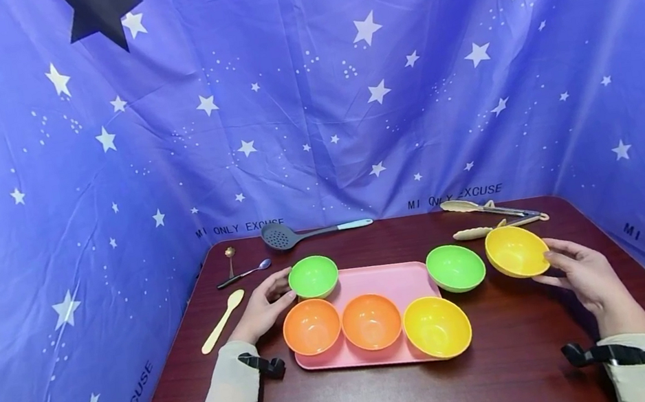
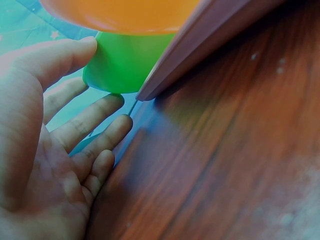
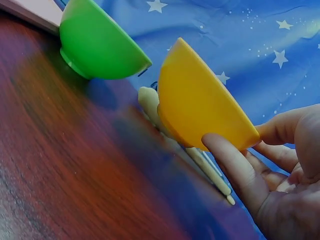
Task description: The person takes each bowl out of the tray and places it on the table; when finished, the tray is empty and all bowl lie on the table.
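My right hand (image 1: 584,276) pinches the rim side of a yellow bowl (image 1: 516,251), thumb on its outer wall; in the right wrist view that bowl (image 3: 200,100) is tilted. Beside a green bowl (image 1: 314,277) at the back left of the pink tray (image 1: 371,277) is my left hand (image 1: 266,307). In the left wrist view, its thumb and loosely spread fingers lie against or very near the green bowl (image 2: 120,65). Two orange bowls (image 1: 311,327) and another yellow bowl (image 1: 437,327) line the tray's front. A second green bowl (image 1: 456,268) stands at the tray's right edge.
Tongs (image 1: 493,213) lie behind the held yellow bowl. A skimmer (image 1: 284,236) lies at the table's back edge. On the left are a pale yellow spoon (image 1: 224,320), a black-handled spoon (image 1: 246,273) and a small gold-coloured spoon (image 1: 230,260). A starry curtain (image 1: 306,92) surrounds the table.
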Available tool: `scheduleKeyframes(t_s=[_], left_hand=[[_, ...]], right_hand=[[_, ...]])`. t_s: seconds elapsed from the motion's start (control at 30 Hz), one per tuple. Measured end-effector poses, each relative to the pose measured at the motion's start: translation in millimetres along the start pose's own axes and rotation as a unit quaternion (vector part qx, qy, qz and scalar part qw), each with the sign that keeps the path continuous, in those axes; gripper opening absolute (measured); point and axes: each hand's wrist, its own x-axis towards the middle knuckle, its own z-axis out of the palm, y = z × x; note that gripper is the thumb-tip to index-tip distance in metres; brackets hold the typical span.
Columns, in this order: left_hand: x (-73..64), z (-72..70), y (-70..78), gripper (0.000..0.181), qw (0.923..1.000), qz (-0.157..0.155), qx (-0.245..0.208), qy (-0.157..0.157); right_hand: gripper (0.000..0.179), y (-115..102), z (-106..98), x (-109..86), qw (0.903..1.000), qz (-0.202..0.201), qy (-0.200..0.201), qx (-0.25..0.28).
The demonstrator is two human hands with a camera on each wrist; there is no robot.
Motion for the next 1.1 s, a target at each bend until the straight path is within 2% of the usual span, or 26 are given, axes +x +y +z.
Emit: scheduleKeyframes(t_s=[0.23,0.57,0.8,0.9,1.07,1.1], left_hand=[[1.1,0.1,-0.1,0.058,1.0000,-0.001,-0.004,0.001],[1.8,-0.2,-2.3,0.060,1.0000,0.005,0.001,0.002],[1.0,0.5,-0.3,0.060,0.9999,0.016,0.002,0.005],[-1.0,0.6,5.2,0.060,0.9999,0.014,-0.002,0.008],[-1.1,-0.3,4.1,0.059,0.9999,0.011,-0.003,0.005],[-0.2,-0.6,-0.2,0.059,0.9999,0.010,-0.003,0.004]], right_hand=[[0.025,5.6,-5.3,2.1,0.9999,0.006,-0.011,0.001],[0.031,11.0,-7.6,1.4,0.9985,0.026,-0.004,-0.049],[0.022,14.4,-8.8,3.0,0.9982,0.041,-0.016,-0.041],[0.021,15.2,-9.7,3.6,0.9980,0.048,-0.019,-0.037],[0.020,15.3,-10.7,4.5,0.9962,0.055,-0.012,-0.066],[0.020,15.1,-10.8,4.7,0.9958,0.058,-0.010,-0.071]])
